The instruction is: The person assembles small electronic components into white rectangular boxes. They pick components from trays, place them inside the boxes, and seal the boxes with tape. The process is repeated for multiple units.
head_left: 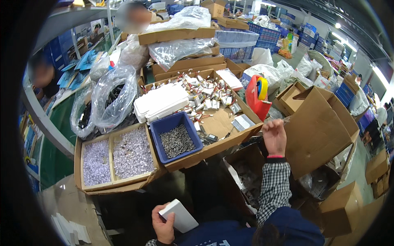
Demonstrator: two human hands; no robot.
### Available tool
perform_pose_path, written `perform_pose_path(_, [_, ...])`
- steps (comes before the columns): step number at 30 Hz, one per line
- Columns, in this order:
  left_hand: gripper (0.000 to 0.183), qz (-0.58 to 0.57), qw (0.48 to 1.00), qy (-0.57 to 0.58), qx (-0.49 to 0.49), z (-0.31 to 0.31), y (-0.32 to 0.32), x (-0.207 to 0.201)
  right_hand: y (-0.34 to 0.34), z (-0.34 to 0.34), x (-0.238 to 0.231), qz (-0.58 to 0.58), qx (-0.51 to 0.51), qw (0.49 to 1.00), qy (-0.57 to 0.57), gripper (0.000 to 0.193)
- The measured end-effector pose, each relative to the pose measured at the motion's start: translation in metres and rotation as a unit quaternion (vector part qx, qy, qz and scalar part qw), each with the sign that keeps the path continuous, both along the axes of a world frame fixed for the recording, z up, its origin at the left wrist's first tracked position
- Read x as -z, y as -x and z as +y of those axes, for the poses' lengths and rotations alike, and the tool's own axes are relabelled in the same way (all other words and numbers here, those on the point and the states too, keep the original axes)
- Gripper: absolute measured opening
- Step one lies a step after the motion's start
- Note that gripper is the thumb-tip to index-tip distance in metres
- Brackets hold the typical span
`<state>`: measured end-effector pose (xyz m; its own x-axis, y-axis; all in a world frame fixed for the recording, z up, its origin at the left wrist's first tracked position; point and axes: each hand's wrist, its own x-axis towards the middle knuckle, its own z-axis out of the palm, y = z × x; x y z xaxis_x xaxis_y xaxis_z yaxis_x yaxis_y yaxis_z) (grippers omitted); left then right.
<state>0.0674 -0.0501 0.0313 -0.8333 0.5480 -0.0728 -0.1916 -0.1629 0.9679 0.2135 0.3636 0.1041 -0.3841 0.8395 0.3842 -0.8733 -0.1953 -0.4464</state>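
My left hand (163, 224) grips a flat white box (180, 217) low in front of me, thumb on its top face. My right hand (274, 134) is raised at the right corner of a large cardboard tray (217, 148), just below a red tape dispenser (256, 95) with a yellow roll. Its fingers are curled in; anything between them is too small to make out. Inside the tray lie many small silvery battery-like packs with wires (207, 92), stacked white flat pieces (162, 101) and a blue bin (155, 141) of small metal screws.
A divided wooden box (111, 153) of tiny pale parts sits left of the bin. Clear plastic bags (114, 98) with black items lie behind it. Open cartons stand at my right, including one with a raised flap (318, 127). Other people are across the bench.
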Motion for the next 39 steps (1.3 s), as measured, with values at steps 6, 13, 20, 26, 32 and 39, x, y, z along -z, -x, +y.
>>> perform_pose_path(6, [0.037,0.151,0.986,0.051,-0.047,0.0,0.008,-0.007,0.044,-0.125,0.023,-0.142,-0.301,0.942,-0.039,0.019])
perform_pose_path(13, [0.039,0.274,0.954,0.074,-0.097,-0.005,0.005,-0.015,0.086,-0.26,0.058,-0.248,-0.489,0.833,0.08,0.02])
perform_pose_path(20, [0.046,0.347,0.927,0.085,-0.114,-0.011,0.01,-0.023,0.092,-0.286,0.055,-0.331,-0.458,0.824,0.031,0.015])
perform_pose_path(26, [0.049,0.368,0.919,0.077,-0.116,-0.013,0.011,-0.022,0.095,-0.29,0.052,-0.346,-0.411,0.843,-0.014,0.013])
perform_pose_path(32, [0.051,0.362,0.921,0.075,-0.125,-0.013,0.009,-0.021,0.096,-0.291,0.048,-0.366,-0.405,0.838,-0.018,0.012])
perform_pose_path(39, [0.057,0.387,0.911,0.077,-0.119,-0.012,0.01,-0.018,0.096,-0.294,0.045,-0.396,-0.387,0.833,-0.008,0.013])
